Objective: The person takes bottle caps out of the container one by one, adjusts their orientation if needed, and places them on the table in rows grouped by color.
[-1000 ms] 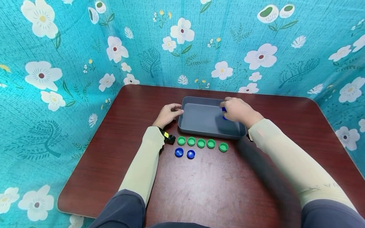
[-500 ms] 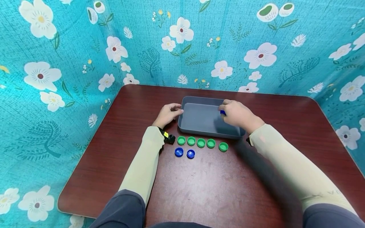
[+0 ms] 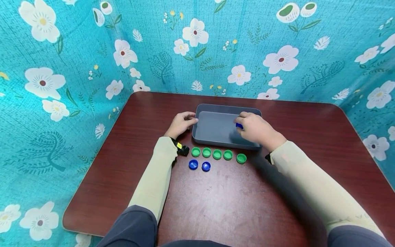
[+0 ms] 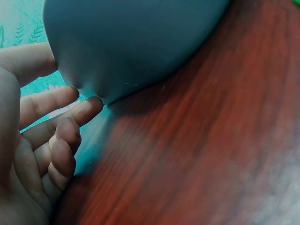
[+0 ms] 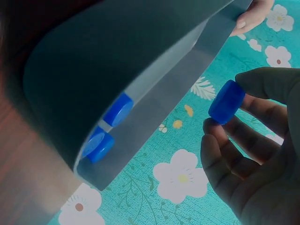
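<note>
My right hand (image 3: 258,130) is over the right half of a shallow grey tray (image 3: 214,128), pinching a blue bottle cap (image 5: 227,101) between thumb and fingertips. Other blue caps (image 5: 119,110) lie inside the tray along one end, in the right wrist view; the hand hides them in the head view. At the tray's left end, my left hand (image 3: 180,124) touches the outer wall with its fingertips, and its thumb lies at the rim. The left wrist view shows those fingertips (image 4: 93,105) against the grey wall.
In front of the tray, several green caps (image 3: 217,154) form a row on the dark red table (image 3: 216,206). Two blue caps (image 3: 193,164) lie nearer to me, below the row's left end. A flowered turquoise cloth (image 3: 172,68) hangs behind and beside the table.
My right hand has shifted slightly to the left over the tray, with the blue cap still in its fingers. The left hand stays at the tray's left end.
</note>
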Demonstrator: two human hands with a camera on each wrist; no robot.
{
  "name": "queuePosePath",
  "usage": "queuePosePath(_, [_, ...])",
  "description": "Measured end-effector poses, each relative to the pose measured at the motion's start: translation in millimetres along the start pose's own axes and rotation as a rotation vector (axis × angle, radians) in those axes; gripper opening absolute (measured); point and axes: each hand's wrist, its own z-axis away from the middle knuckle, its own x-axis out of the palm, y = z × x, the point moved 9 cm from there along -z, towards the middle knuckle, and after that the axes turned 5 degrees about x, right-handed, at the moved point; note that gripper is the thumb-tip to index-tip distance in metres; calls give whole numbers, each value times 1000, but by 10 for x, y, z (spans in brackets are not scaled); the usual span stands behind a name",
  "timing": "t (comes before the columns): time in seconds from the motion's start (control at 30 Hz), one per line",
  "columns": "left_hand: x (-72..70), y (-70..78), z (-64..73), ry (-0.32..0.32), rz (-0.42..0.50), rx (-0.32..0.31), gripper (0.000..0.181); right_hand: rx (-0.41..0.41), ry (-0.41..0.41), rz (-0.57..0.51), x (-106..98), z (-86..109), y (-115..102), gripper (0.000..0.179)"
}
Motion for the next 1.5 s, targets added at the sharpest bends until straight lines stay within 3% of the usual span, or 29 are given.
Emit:
queuePosePath(0.4, [6, -39, -4, -1, -12, -4, 44, -75, 92, -45, -18, 172, -177, 24])
queuePosePath(0.9, [10, -56, -36, -16, 6, -19, 47, -118, 105, -90, 106, 286, -367, 24])
queuePosePath(1.17, [-7, -36, -31, 1, -8, -17, 45, -155, 163, -107, 83, 309, -480, 22])
queuePosePath(1.5, [-5, -36, -27, 1, -3, -1, 45, -143, 120, -128, 213, 391, -585, 23])
